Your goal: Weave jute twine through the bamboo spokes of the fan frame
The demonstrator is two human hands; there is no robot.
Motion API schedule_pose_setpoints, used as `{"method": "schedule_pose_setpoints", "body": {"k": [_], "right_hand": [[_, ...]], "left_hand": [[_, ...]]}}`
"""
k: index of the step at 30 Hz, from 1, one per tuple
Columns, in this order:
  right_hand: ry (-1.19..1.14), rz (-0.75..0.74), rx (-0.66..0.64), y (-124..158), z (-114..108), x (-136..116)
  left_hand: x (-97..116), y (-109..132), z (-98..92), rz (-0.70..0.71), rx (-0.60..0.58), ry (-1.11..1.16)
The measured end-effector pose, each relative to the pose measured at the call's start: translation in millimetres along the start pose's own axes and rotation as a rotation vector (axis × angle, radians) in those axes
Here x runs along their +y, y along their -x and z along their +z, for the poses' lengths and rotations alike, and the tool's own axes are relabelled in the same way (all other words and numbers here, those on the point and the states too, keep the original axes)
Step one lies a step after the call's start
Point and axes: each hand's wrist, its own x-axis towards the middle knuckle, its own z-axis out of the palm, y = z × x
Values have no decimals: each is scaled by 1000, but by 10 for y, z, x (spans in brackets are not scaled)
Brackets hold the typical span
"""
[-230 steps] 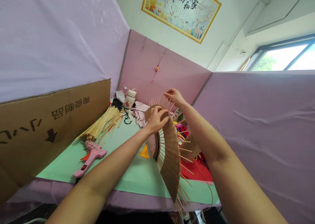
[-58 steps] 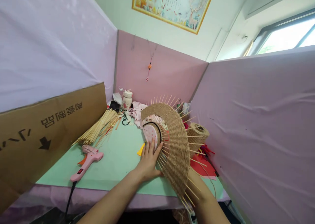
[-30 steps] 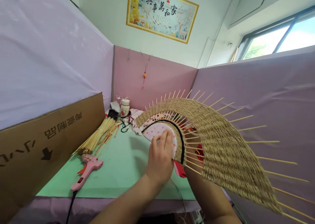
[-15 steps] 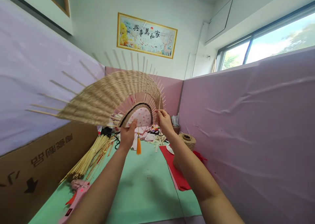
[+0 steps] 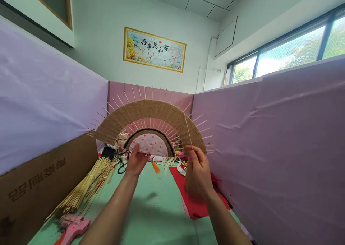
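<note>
A half-round woven fan (image 5: 147,109) is held up in front of me, with thin sticks jutting out past its outer edge. Its inner half-circle is pink cloth (image 5: 152,144) with red dots and a black braided border. My left hand (image 5: 137,161) grips the fan by this cloth part, thumb on the near face. At the fan's right end, my right hand (image 5: 198,162) pinches a thin strand (image 5: 188,130) that runs up across the weave. Whether those fingers also grip the fan's edge is hidden. An orange tassel (image 5: 155,167) hangs below the fan.
A bundle of thin sticks (image 5: 81,184) lies at left beside a cardboard box (image 5: 51,176). A pink glue gun (image 5: 73,229) rests on the green tabletop (image 5: 159,212) at near left. Red cloth (image 5: 196,209) lies at right. Pink-purple panels (image 5: 264,141) enclose the table.
The fan has swung from a slanted pose, reaching far left, to nearly level and facing me. My right hand has moved right and lower with the strand. The camera view has shifted too.
</note>
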Motion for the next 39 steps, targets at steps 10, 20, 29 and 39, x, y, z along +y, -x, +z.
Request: {"method": "schedule_pose_setpoints", "body": {"k": [10, 20, 29, 39], "right_hand": [[130, 85, -58, 756, -336, 158], [213, 235, -125, 1014, -439, 317], [240, 314, -468, 986, -578, 345], [5, 249, -96, 472, -36, 269]], "left_hand": [[-495, 158, -678, -2, 318, 137], [-399, 197, -1048, 9, 324, 174], [-396, 208, -1074, 5, 318, 188], [-358, 223, -999, -34, 318, 135]]}}
